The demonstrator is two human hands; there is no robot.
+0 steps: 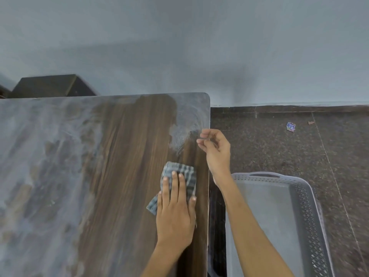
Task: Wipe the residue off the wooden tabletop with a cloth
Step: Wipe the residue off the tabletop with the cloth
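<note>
You are pressing a checked blue-grey cloth flat onto the wooden tabletop with your left hand, its fingers lying straight on the fabric rather than curling round it, close to the table's right edge. The cloth is sitting inside a dark band of bare wood grain that is running from the far edge toward you, so the wiping looks to be in mid-course, not near its end. Whitish residue is covering the broad left part of the top, and a smaller swirled patch is clinging to the far right corner, just beyond the cloth.

Your right hand is hovering at the table's right edge with its fingers loosely curled; thumb and forefinger seem to be pinching something small and dark, though the picture is too blurred to say what. The next stroke is probably calling for a push of the cloth up into that corner patch, pressure kept even, before you work leftward.

Beside the table on your right, a grey perforated plastic basket is standing on a dark speckled stone floor, where a small printed wrapper is lying well apart. A pale blue-grey wall is rising behind, with a dark wooden piece of furniture showing beyond the table's far left.
</note>
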